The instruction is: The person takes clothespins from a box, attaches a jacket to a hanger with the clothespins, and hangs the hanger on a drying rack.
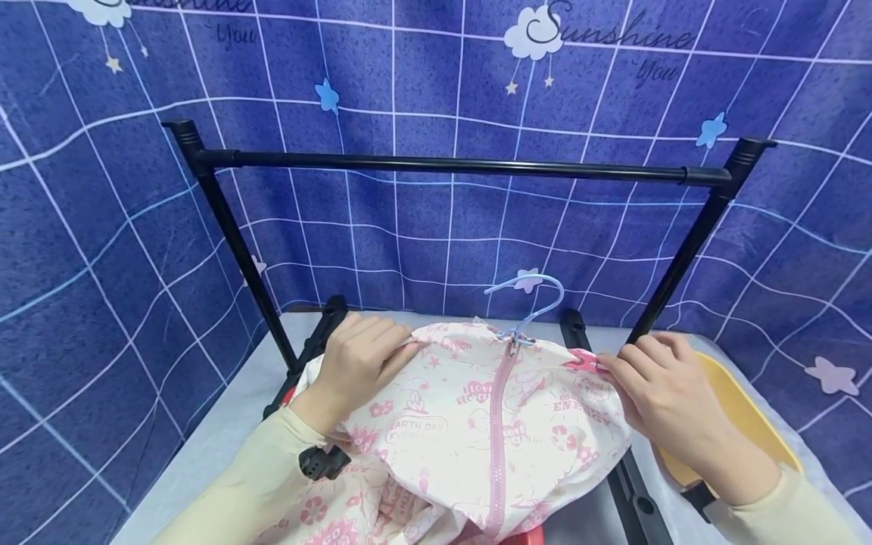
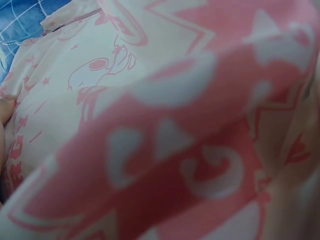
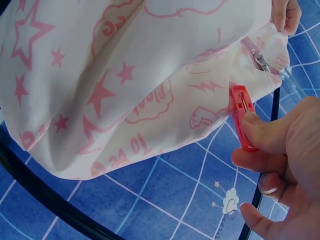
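Note:
A white zip-up jacket [image 1: 443,393] with pink print hangs on a blue hanger [image 1: 545,306], whose hook sticks up above the collar. My left hand [image 1: 361,363] pinches the jacket's top edge at the left shoulder. At the other shoulder my right hand [image 1: 650,393] squeezes a red clothespin [image 3: 242,117] between thumb and forefinger. The clothespin's far end sits at the jacket's edge in the right wrist view. A pink zipper [image 1: 500,439] runs down the front, its pull near the collar. In the left wrist view, folds of printed fabric [image 2: 150,125] hide most of the left hand.
A black rack with a horizontal bar [image 1: 463,163] stands behind the jacket, its feet on the pale tabletop [image 1: 218,446]. At the right is a yellow basin [image 1: 742,416]. A red rim [image 1: 533,536] shows beneath the jacket. A blue gridded curtain [image 1: 436,83] covers the back.

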Available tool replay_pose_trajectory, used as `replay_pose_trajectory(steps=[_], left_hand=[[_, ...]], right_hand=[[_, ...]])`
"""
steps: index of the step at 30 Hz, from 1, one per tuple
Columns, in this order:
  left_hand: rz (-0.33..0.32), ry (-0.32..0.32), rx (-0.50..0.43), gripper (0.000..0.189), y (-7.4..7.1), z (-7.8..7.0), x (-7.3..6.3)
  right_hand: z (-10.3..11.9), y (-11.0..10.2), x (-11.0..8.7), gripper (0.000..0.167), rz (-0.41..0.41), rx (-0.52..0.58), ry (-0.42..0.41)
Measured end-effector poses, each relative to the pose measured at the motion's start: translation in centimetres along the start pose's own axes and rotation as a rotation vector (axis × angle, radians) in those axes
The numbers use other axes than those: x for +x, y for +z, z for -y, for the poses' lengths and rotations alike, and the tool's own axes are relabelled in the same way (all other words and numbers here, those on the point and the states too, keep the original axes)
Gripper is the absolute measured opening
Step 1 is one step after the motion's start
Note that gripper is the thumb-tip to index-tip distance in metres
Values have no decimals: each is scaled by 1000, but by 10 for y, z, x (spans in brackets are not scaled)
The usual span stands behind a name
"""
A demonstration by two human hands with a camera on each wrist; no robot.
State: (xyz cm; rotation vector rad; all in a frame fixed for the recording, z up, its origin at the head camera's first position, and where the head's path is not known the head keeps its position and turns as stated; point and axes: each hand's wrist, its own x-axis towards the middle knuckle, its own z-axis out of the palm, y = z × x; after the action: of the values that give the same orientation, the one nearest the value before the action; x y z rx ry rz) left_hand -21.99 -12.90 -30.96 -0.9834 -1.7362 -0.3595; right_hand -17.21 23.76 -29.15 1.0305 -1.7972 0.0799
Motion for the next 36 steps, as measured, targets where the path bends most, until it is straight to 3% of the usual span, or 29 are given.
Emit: replay_pose_trajectory(steps=[9,19,26,36], left_hand=[[3,4,4,36,-2,-2,0],[7,1,-3,37,-3,-3,1],[11,1,-9,36,-3,-3,1],[10,7,-7,36,-3,-3,1]], right_hand=[[-1,3,-3,34,69,-43,-13],[1,6,-4,37,47,-31,4],[5,1,-4,42,124,-43,55],[5,2,-3,39,89,-27,68]])
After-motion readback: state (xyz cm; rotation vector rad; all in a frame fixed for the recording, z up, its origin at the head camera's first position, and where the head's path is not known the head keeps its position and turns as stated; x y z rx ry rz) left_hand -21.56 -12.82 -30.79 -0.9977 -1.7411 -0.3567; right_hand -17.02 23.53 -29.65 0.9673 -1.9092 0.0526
